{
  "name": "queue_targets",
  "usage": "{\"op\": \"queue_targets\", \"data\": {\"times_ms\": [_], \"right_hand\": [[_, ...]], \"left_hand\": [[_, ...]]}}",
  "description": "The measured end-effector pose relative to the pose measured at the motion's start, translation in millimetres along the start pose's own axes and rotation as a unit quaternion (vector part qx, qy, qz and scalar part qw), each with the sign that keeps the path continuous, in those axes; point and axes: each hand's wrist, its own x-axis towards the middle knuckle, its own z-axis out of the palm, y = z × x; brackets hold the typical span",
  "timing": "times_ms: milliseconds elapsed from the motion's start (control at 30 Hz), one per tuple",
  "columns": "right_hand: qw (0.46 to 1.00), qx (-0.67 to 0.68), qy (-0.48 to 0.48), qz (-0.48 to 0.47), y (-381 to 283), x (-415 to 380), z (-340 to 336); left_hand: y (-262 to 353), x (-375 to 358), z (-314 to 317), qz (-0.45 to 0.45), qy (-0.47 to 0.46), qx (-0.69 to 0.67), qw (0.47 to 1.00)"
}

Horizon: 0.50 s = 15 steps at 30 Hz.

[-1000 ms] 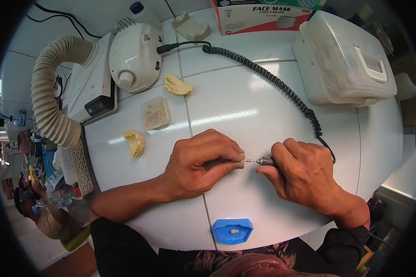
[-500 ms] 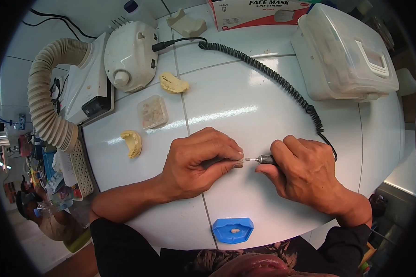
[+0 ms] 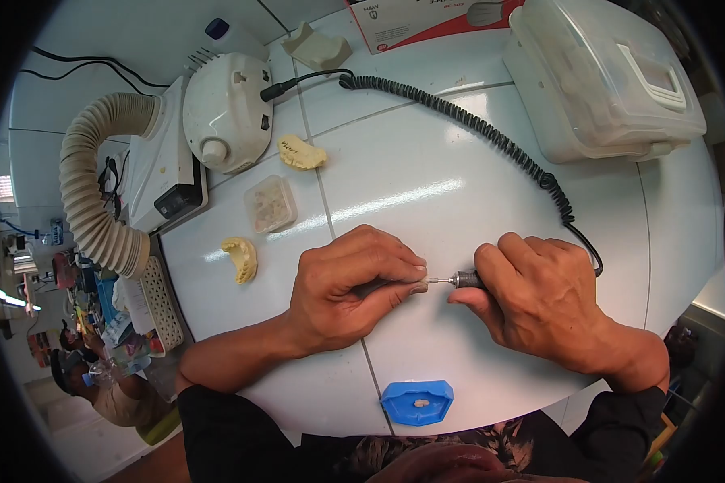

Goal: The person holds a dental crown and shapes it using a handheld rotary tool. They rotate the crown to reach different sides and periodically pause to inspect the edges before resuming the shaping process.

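Nearest the person, at the front edge of the white tiled worktop (image 3: 475, 137), lies a blue angular plastic tray (image 3: 416, 402) with a small pale piece in its middle. Just beyond the tray, both hands rest on the worktop and meet tip to tip.

The left hand (image 3: 342, 286) is curled, its thumb and fingertips pinched on a tiny pale workpiece (image 3: 420, 284), too small to identify, which sits just off the worktop surface beyond the tray. The right hand (image 3: 540, 298) is clenched round a slim grey metal rotary handpiece (image 3: 462, 280), whose thin bur points left and meets the workpiece.

Against the two earlier views, the hands, the bur and the workpiece hold the same pose; only the camera has tipped down and slightly right, so the far things sit higher. The contact appears steady, so I judge that fine trimming is continuing on one spot rather than starting or ending.

From the handpiece a black coiled cable (image 3: 491, 133) runs away from the tray to a white rounded motor control box (image 3: 228, 109). Left of the hands lie a yellow plaster dental cast (image 3: 242, 258), a small clear tub of pale pieces (image 3: 271, 204) and a second yellow cast (image 3: 300, 153). Farther left stands a beige ribbed suction hose (image 3: 89, 193). Farthest right of the tray sits a translucent lidded plastic box (image 3: 604, 76).
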Motion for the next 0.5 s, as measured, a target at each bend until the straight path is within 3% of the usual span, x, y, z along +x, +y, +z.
{"op": "queue_targets", "data": {"times_ms": [500], "right_hand": [[1.000,0.005,-0.001,-0.003,0.9,0.3,-1.6]], "left_hand": [[2.5,0.7,-1.8,-0.006,-0.016,-0.001,1.000]]}}
